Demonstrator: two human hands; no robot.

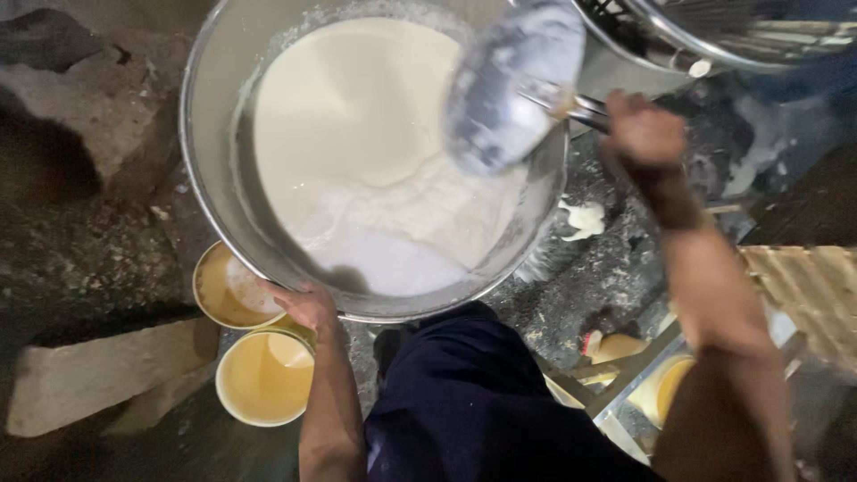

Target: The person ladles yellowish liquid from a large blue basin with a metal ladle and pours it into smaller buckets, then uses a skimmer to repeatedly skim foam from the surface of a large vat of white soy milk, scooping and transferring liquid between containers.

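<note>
Ladle point(509, 85): bowl end raised over the right side of the basin point(205, 116), coated white, tilted, blurred. Handle runs right and slightly down from the scoop to the right hand point(643, 129); long axis roughly level across the rim. Right grip clenched on the handle, just outside the rim. Batter point(357, 125), pale and thick, fills the basin, which leans toward the near side. Left hand point(308, 308) clasps the near rim, fingers curled under it. Right hand is the nearer to the ladle. Two yellow tubs point(263, 379) sit on the floor point(80, 259) below the left hand.
</note>
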